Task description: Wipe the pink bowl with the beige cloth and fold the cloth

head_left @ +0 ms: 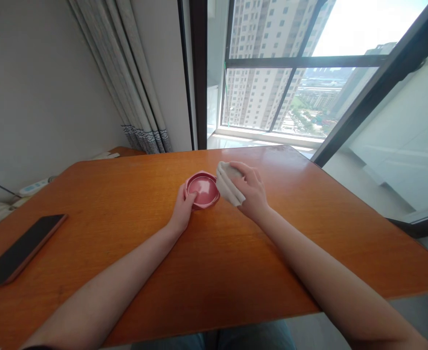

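Note:
My left hand (183,206) grips the near left rim of a shallow pink dish (203,190), its thumb lying over the edge. The dish is tilted so that its glossy round inside faces me. Just right of it, my right hand (252,189) is closed around a folded white cloth (228,183). The cloth's left edge is close to the dish's right rim; I cannot tell whether they touch. Some of my right fingers are hidden behind the cloth.
Both forearms reach over a brown wooden table (133,194). At the left lies a dark phone-like slab (22,250) with a reddish edge. A white power strip (35,187) is beyond the table's left edge. A curtain (126,87) and a large window (272,92) stand behind the table.

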A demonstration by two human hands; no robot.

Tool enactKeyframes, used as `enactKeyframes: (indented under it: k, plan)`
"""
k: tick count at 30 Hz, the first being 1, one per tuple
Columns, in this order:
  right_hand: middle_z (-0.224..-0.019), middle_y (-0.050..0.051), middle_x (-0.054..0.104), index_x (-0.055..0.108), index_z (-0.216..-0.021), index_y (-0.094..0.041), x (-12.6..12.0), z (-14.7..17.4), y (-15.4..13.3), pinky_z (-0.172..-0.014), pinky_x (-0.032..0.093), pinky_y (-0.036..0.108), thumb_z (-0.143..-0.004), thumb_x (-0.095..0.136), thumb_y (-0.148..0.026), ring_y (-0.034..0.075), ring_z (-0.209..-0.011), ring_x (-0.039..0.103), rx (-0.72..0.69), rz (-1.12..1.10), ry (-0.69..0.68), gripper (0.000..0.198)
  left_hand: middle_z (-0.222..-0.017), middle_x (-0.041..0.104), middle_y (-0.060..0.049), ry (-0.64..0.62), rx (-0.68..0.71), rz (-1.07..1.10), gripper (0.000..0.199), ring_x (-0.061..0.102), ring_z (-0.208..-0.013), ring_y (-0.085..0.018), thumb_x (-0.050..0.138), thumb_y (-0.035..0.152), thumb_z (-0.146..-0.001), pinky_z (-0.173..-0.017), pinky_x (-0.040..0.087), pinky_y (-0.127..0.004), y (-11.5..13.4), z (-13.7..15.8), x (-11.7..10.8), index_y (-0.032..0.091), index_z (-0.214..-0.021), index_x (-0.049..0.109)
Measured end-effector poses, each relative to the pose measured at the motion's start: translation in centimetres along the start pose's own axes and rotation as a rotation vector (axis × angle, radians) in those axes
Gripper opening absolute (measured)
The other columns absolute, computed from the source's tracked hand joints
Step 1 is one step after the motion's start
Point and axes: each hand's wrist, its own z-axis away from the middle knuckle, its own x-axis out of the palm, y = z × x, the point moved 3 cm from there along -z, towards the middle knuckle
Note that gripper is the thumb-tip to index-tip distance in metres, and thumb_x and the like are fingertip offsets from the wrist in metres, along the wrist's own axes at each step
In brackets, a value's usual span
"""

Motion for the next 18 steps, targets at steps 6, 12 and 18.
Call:
enactKeyframes:
  k: [6, 12, 18]
  plan:
    - [-0.135, 0.006, 0.051, 0.063, -0.112, -0.026, 1.1, -0.1, 0.1, -0.099, 0.034, 0.048, -0.084, 0.055, -0.023, 0.028, -0.116, 0.043, -0.061, 0.018, -0.159, 0.029, -0.113, 0.059, -0.005, -0.064, 0.145, -0.138, 0.039, 0.052, -0.11, -0.022, 0.059, 0.031, -0.076, -0.102, 0.037, -0.039, 0.1, -0.3, -0.1, 0.02, -0.113, 0.055]
    - [-0.134, 0.012, 0.049, 0.052, -0.127, -0.018, 2.1, 0.3, -0.5, -0.093, 0.045, 0.035, -0.08, 0.055, -0.021, 0.022, -0.111, 0.053, -0.084, -0.214, -0.294, 0.047, -0.103, 0.058, -0.004, 0.032, -0.042, 0.037, 0.038, 0.059, -0.091, -0.018, 0.06, 0.035, -0.074, -0.078, 0.052, -0.035, -0.5, -0.6, -0.5, 0.022, -0.108, 0.051]
    - [-0.13, 0.015, 0.05, 0.054, -0.123, -0.015, 3.7, 1.3, -2.6, -0.091, 0.048, 0.034, -0.078, 0.056, -0.021, 0.023, -0.109, 0.057, -0.05, -0.267, -0.356, 0.045, -0.086, 0.053, 0.003, 0.164, -0.161, 0.216, 0.032, 0.056, -0.071, -0.01, 0.063, 0.031, -0.069, -0.063, 0.052, -0.025, -0.2, -0.7, -0.5, 0.023, -0.091, 0.041]
